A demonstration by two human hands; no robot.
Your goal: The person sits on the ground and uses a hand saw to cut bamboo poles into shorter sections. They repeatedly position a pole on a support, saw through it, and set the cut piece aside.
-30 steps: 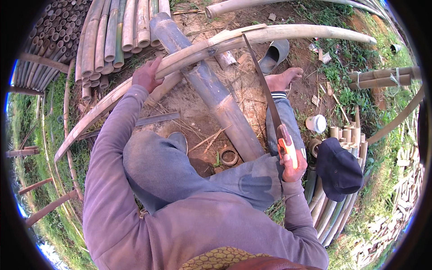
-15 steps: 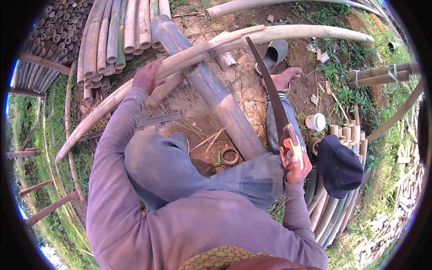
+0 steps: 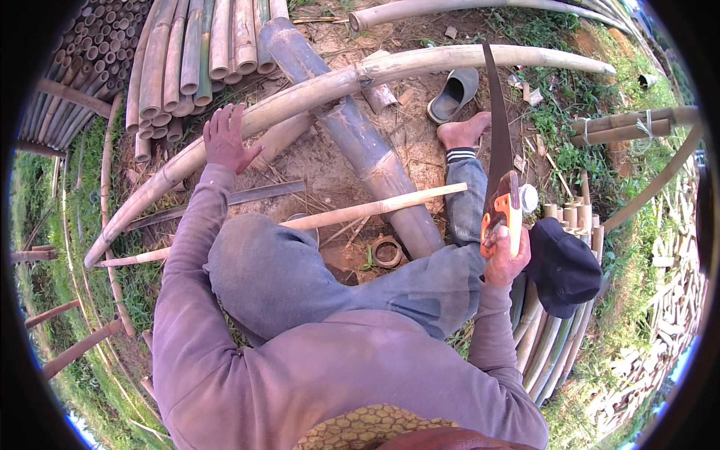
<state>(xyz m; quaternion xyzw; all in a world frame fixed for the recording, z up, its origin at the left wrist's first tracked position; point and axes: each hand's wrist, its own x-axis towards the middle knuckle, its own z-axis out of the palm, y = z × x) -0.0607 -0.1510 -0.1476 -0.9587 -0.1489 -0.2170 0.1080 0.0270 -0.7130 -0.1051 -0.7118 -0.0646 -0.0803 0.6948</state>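
My right hand [image 3: 507, 260] is closed around the orange handle of a handsaw [image 3: 499, 142], whose long dark blade points away from me, its tip over the far pole. My left hand [image 3: 227, 140] has its fingers spread at the near side of a long pale bamboo pole [image 3: 307, 91]; whether it touches the pole I cannot tell. That pole lies across a thick grey bamboo log [image 3: 364, 150]. Closer to me, a thin bamboo stick [image 3: 382, 205] crosses over the log, partly hidden by my left forearm and knee.
Bamboo poles [image 3: 172, 60] are stacked at the far left, and shorter ones [image 3: 551, 352] lie at the right under a dark cap [image 3: 564, 268]. A grey clog [image 3: 454, 96] sits beside my bare foot. A bamboo ring [image 3: 386, 252] and a white-lidded cup [image 3: 528, 198] stand on the ground.
The thin stick has come off the pole and dropped nearer my knees. My left hand has let go of it and opened. The saw has swung to the right, its blade more upright.
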